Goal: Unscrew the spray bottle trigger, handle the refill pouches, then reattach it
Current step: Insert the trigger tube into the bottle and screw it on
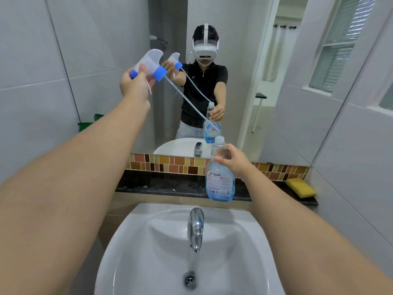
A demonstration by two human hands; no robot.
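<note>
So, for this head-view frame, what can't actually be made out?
- Refill pouches: none in view, so their place and state are unknown.
- Label text on the spray bottle: too small to read.
- Bottle neck: partly covered by the right hand.
- Trigger lever of the trigger head: mostly hidden by the left hand.
- Dip tube tip: blends with its mirror reflection.
- Sink front rim: cut off by the bottom edge.

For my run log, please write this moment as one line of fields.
left hand: holds white-and-blue plastic spray trigger, lifted out | right hand: grips clear plastic bottle of blue liquid at neck, open | on dark stone ledge
</note>
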